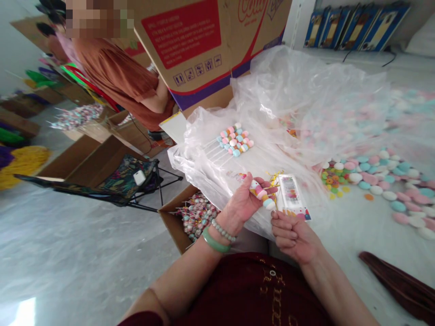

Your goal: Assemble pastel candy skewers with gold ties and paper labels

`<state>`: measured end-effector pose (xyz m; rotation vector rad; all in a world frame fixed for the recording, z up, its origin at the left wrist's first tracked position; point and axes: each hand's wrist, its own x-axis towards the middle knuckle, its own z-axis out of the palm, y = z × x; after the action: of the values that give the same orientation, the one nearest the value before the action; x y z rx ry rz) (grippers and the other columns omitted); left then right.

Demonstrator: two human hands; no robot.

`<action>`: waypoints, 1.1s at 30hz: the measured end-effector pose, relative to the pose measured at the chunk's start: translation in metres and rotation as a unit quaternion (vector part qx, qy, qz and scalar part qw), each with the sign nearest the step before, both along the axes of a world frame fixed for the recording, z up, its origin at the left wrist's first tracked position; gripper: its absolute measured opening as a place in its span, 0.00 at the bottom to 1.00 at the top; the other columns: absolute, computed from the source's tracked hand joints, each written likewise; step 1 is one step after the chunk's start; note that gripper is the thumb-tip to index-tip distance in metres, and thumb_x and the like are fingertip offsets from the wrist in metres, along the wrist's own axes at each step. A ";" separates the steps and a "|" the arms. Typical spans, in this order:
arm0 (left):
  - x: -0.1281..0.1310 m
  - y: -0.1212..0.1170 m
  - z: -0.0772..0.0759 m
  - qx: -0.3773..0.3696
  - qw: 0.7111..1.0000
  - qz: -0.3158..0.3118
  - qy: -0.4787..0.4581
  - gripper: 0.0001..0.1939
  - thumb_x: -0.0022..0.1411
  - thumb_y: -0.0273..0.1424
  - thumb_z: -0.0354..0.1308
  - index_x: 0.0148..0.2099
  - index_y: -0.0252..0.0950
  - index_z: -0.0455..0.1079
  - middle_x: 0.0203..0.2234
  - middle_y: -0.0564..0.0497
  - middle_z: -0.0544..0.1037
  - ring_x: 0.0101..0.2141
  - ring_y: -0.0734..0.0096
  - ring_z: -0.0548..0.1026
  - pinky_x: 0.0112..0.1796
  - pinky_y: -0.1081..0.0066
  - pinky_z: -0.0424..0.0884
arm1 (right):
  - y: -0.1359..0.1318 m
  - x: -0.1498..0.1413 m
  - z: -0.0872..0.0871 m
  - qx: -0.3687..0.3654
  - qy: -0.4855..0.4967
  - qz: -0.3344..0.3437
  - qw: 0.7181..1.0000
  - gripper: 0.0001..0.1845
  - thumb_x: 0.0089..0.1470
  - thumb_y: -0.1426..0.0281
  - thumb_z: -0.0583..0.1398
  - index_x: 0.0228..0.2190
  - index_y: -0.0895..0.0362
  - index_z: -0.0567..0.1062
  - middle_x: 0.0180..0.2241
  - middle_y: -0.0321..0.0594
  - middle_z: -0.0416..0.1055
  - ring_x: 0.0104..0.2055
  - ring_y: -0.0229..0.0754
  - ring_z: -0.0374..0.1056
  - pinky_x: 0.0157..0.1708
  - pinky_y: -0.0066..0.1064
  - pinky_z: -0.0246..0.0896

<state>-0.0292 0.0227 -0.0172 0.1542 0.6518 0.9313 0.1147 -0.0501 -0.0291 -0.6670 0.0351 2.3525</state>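
My left hand (241, 201), wearing a green bangle and a beaded bracelet, grips a stick of pastel marshmallow candy (261, 194). Gold twist ties (273, 180) lie just beyond the candy. My right hand (292, 237) sits close by with its fingers curled, holding nothing I can see. A flat printed candy packet (291, 195) lies beyond it on a clear plastic sheet (272, 99). Several candy sticks (235, 140) rest in a bundle on that sheet. Below my left wrist, an open cardboard box (171, 222) holds many wrapped candy sticks.
A person in a rust-brown top stands at upper left beside a large printed carton (204, 45). A folding chair (122, 181) with a phone on it stands to the left. Pastel candies (380, 181) spread across the floor at right, and dark red cloth (397, 285) lies at lower right.
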 end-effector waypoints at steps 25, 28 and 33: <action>-0.009 -0.005 -0.001 0.059 0.996 -0.043 0.047 0.20 0.60 0.44 0.53 0.27 0.31 0.70 0.28 0.45 0.76 0.33 0.60 0.77 0.39 0.62 0.69 | -0.003 -0.004 -0.007 -0.049 0.081 0.008 0.995 0.05 0.52 0.75 0.60 0.27 0.61 0.68 0.18 0.26 0.54 0.13 0.23 0.44 0.08 0.12 0.37; -0.007 -0.007 0.000 0.050 0.996 -0.054 0.046 0.21 0.61 0.46 0.51 0.28 0.31 0.69 0.29 0.45 0.76 0.34 0.58 0.77 0.37 0.62 0.70 | -0.003 -0.010 -0.005 -0.060 0.121 -0.007 0.991 0.05 0.52 0.76 0.60 0.27 0.62 0.68 0.18 0.26 0.54 0.13 0.23 0.45 0.08 0.12 0.37; 0.003 -0.011 0.004 0.031 0.997 -0.039 0.059 0.21 0.62 0.45 0.49 0.27 0.33 0.67 0.28 0.45 0.76 0.33 0.59 0.77 0.36 0.62 0.70 | -0.002 -0.019 -0.005 -0.030 0.096 -0.032 0.994 0.06 0.50 0.75 0.61 0.27 0.62 0.68 0.18 0.25 0.54 0.13 0.23 0.44 0.08 0.12 0.37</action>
<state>-0.0263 0.0117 -0.0136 0.2899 0.7206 0.8716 0.0958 -0.0519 -0.0337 -0.4591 0.2094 2.3536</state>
